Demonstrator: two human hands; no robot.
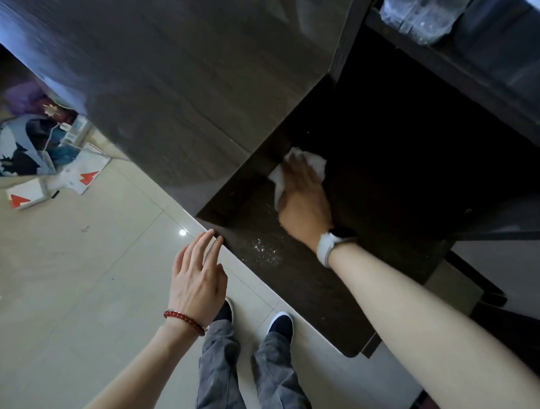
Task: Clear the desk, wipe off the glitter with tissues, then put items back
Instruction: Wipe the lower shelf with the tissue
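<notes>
Tissue (296, 171) lies flat under the right hand (305, 203), fingers spread and pressing it onto the dark bench (320, 296), likely so the whole pad drags along the surface. Glitter (266, 250) remains nearer the front edge than the tissue, unwiped. Left hand (199, 276) is open and holds nothing, fingertips at that edge, probably to steady the body. Well left of the tissue, a bag (22, 148) and boxes (58, 182) sit on the floor; contents unclear.
</notes>
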